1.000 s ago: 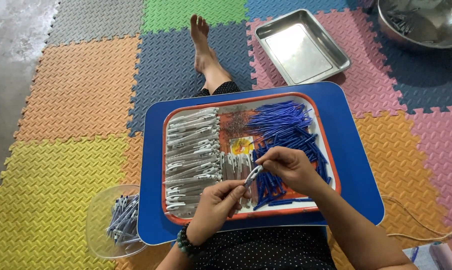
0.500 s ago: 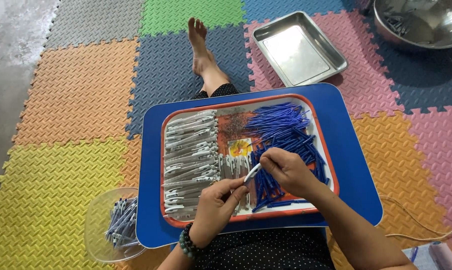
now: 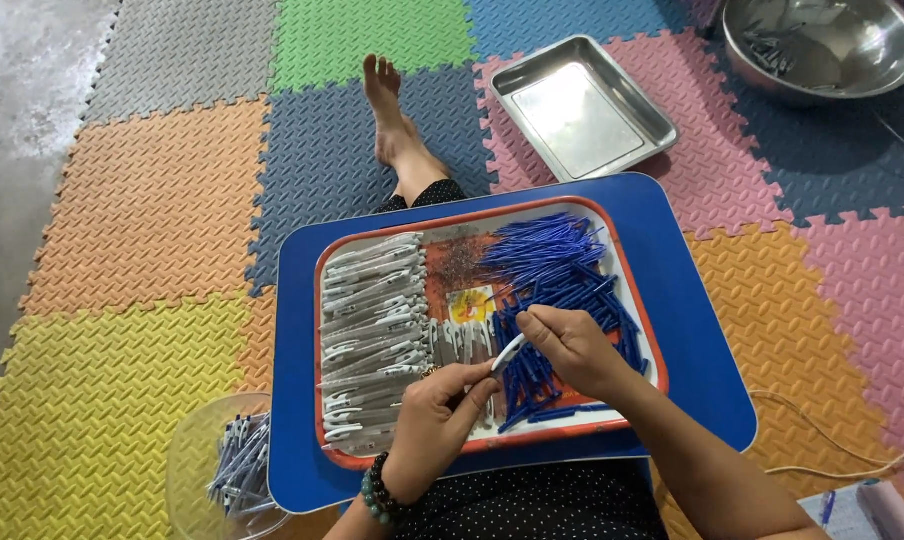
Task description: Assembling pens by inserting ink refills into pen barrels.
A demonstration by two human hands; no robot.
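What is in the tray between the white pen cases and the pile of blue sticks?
In the head view, between the white pen cases and the blue sticks lie a bare orange strip of tray with a yellow picture.

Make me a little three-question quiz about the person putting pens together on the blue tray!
1. True or false: both hands pinch one white pen part between them.
2. Which pile lies nearer the right hand? A) blue refills B) white pen barrels
3. Fill in: the clear bowl by the left hand holds finished ____.

Key:
1. True; the white pen part sits between the fingertips of both hands.
2. A
3. pens
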